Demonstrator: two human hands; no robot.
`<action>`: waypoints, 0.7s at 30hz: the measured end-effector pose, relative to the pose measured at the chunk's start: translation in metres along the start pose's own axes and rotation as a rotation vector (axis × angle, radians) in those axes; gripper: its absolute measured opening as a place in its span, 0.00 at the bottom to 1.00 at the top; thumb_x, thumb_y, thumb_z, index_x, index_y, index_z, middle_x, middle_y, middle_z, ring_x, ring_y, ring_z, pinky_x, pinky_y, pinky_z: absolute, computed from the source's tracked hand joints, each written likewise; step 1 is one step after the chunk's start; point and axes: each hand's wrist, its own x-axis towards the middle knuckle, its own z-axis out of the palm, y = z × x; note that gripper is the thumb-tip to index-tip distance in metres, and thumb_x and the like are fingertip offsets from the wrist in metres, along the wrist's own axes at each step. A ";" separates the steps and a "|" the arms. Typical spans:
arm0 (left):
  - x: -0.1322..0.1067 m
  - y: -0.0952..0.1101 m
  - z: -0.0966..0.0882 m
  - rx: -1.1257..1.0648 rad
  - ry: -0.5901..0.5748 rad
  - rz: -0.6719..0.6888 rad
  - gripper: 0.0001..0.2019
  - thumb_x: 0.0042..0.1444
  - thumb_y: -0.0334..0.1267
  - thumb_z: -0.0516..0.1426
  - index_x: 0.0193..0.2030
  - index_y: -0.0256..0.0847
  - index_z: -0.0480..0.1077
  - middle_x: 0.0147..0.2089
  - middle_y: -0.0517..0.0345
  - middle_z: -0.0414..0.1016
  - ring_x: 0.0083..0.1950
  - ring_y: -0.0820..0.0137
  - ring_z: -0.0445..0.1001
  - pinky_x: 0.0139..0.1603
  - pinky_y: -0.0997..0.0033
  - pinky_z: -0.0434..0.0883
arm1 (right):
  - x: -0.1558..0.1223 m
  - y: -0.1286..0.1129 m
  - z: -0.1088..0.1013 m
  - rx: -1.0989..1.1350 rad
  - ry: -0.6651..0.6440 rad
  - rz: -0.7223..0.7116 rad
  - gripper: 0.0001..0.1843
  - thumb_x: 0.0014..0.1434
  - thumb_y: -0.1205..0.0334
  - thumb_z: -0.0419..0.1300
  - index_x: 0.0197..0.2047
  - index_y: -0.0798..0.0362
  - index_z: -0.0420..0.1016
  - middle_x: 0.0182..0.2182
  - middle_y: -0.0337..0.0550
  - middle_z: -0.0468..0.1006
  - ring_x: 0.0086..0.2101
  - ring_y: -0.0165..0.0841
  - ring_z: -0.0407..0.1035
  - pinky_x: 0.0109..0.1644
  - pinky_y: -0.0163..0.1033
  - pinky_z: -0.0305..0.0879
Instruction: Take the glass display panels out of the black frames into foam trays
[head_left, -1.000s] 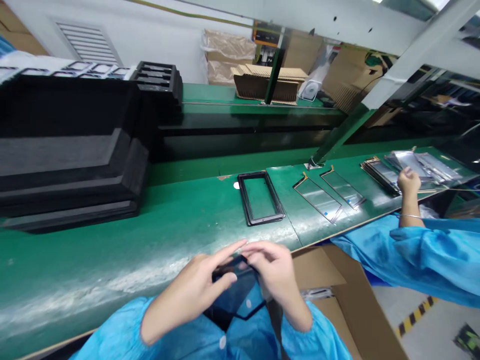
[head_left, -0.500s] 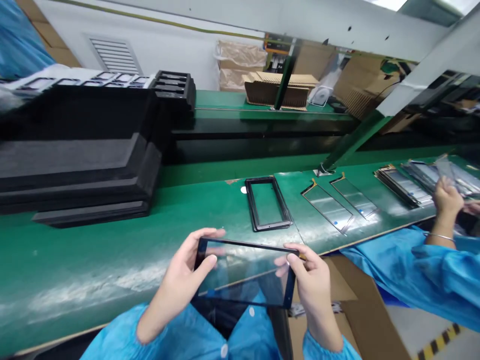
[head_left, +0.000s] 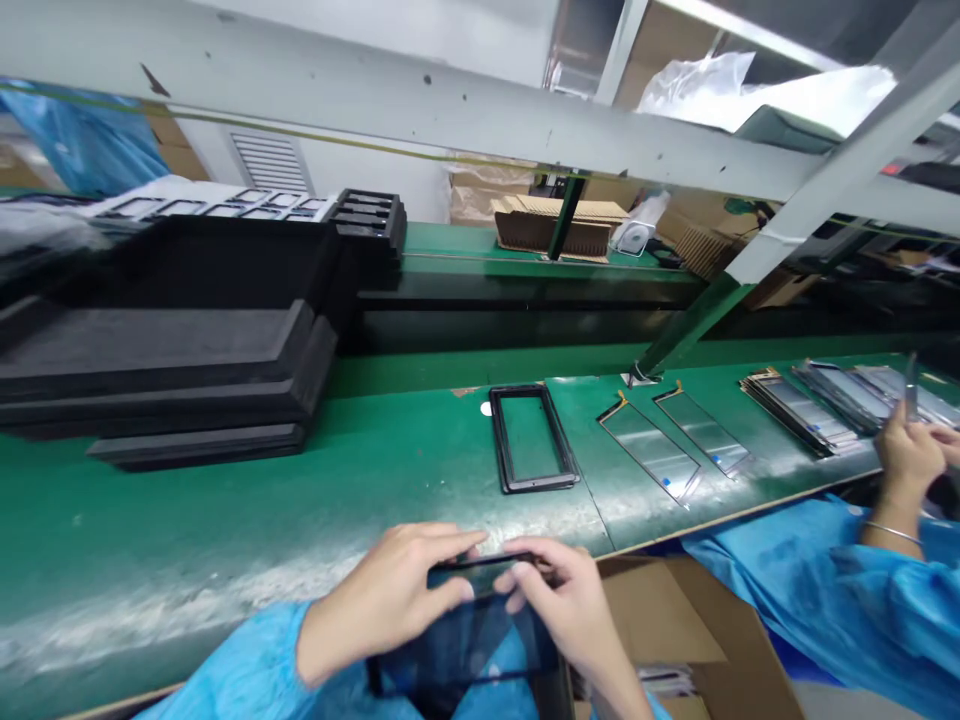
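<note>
Low over my lap, a clear touch screen panel (head_left: 469,645) with a black border is held between both hands. My left hand (head_left: 397,590) is closed on its upper left edge, thumb on the face. My right hand (head_left: 562,600) grips the upper right edge, with thumb and fingertips pinching it. The panel's lower part is dark and blends into the blue clothing behind it. Beyond my hands, stacked black rectangular frames (head_left: 505,450) lie on the green bench (head_left: 375,500). To their right are two clear panels (head_left: 660,455) with orange flex tails.
Large black foam trays (head_left: 150,360) are stacked on the left. A green and white post (head_left: 697,310) rises from the bench. More panels (head_left: 802,410) lie in piles at right, near a co-worker's hand (head_left: 907,460). An open cardboard box (head_left: 697,610) stands below the bench edge.
The panel has tilted from nearly facing me to a steeper angle and dropped lower. Both hands have moved closer together along its upper edge. The camera view has tipped upward.
</note>
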 end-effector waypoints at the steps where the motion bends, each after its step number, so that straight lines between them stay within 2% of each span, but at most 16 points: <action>1: -0.002 0.003 -0.001 -0.072 0.000 -0.016 0.25 0.64 0.36 0.64 0.68 0.54 0.75 0.50 0.56 0.87 0.48 0.60 0.84 0.51 0.65 0.78 | 0.004 -0.001 0.004 0.045 -0.071 0.022 0.27 0.58 0.38 0.73 0.49 0.52 0.86 0.26 0.46 0.88 0.24 0.39 0.83 0.32 0.39 0.79; 3: -0.007 0.006 -0.013 -0.231 0.111 -0.090 0.31 0.65 0.38 0.63 0.74 0.55 0.68 0.45 0.58 0.85 0.39 0.66 0.83 0.41 0.70 0.78 | 0.015 -0.002 0.002 0.130 -0.096 0.022 0.33 0.58 0.35 0.71 0.56 0.51 0.83 0.29 0.46 0.88 0.29 0.41 0.85 0.35 0.41 0.81; 5: -0.016 0.002 -0.043 -0.372 0.364 -0.212 0.33 0.65 0.41 0.63 0.77 0.53 0.64 0.41 0.60 0.81 0.31 0.70 0.80 0.30 0.73 0.75 | 0.026 -0.001 -0.018 0.168 0.063 -0.025 0.34 0.63 0.33 0.66 0.60 0.50 0.81 0.37 0.50 0.90 0.36 0.43 0.86 0.41 0.43 0.81; 6: -0.022 -0.003 -0.065 -0.428 0.528 -0.266 0.34 0.64 0.41 0.63 0.77 0.51 0.63 0.40 0.60 0.80 0.28 0.71 0.78 0.26 0.74 0.74 | 0.031 0.002 -0.033 0.172 0.182 -0.050 0.33 0.65 0.33 0.64 0.59 0.50 0.81 0.42 0.53 0.90 0.39 0.43 0.86 0.44 0.44 0.82; 8: -0.037 -0.017 -0.120 -0.469 0.839 -0.320 0.35 0.59 0.38 0.67 0.73 0.47 0.67 0.40 0.59 0.81 0.29 0.70 0.80 0.28 0.72 0.76 | 0.039 0.012 -0.066 0.134 0.371 -0.039 0.31 0.61 0.35 0.69 0.56 0.50 0.81 0.46 0.52 0.90 0.44 0.44 0.86 0.46 0.43 0.82; 10: -0.053 -0.036 -0.181 -0.487 1.136 -0.330 0.30 0.53 0.33 0.66 0.65 0.46 0.73 0.43 0.61 0.81 0.31 0.68 0.82 0.28 0.71 0.77 | 0.042 0.025 -0.093 0.116 0.437 -0.001 0.31 0.59 0.36 0.71 0.55 0.50 0.82 0.46 0.52 0.90 0.45 0.46 0.85 0.48 0.44 0.82; 12: -0.066 -0.056 -0.238 -0.425 1.328 -0.345 0.26 0.53 0.32 0.65 0.60 0.43 0.73 0.39 0.63 0.81 0.35 0.67 0.84 0.34 0.69 0.79 | 0.040 0.038 -0.106 0.099 0.464 0.001 0.29 0.60 0.37 0.70 0.54 0.50 0.83 0.46 0.50 0.89 0.45 0.45 0.85 0.48 0.43 0.82; 14: -0.072 -0.075 -0.282 -0.354 1.414 -0.357 0.20 0.56 0.36 0.65 0.55 0.40 0.71 0.33 0.63 0.79 0.34 0.66 0.84 0.37 0.63 0.80 | 0.035 0.046 -0.106 0.069 0.457 -0.016 0.27 0.60 0.37 0.70 0.51 0.49 0.85 0.46 0.48 0.89 0.44 0.45 0.85 0.48 0.42 0.82; 16: -0.073 -0.088 -0.311 -0.268 1.417 -0.367 0.16 0.59 0.44 0.66 0.50 0.42 0.71 0.32 0.62 0.80 0.38 0.62 0.85 0.41 0.59 0.81 | 0.030 0.052 -0.103 0.029 0.442 -0.034 0.25 0.59 0.36 0.70 0.49 0.48 0.86 0.47 0.49 0.89 0.44 0.47 0.85 0.49 0.45 0.83; 18: -0.070 -0.094 -0.325 -0.159 1.357 -0.370 0.18 0.57 0.50 0.67 0.47 0.41 0.72 0.33 0.61 0.82 0.44 0.59 0.86 0.46 0.57 0.79 | 0.029 0.057 -0.108 0.001 0.442 -0.040 0.25 0.56 0.35 0.71 0.46 0.46 0.88 0.48 0.52 0.88 0.45 0.52 0.85 0.48 0.51 0.84; 21: -0.059 -0.092 -0.324 0.024 1.173 -0.288 0.23 0.56 0.54 0.65 0.48 0.37 0.76 0.43 0.60 0.85 0.58 0.54 0.82 0.57 0.55 0.74 | 0.034 0.066 -0.139 -0.056 0.472 -0.050 0.26 0.54 0.34 0.71 0.45 0.46 0.88 0.50 0.57 0.88 0.49 0.57 0.83 0.52 0.56 0.83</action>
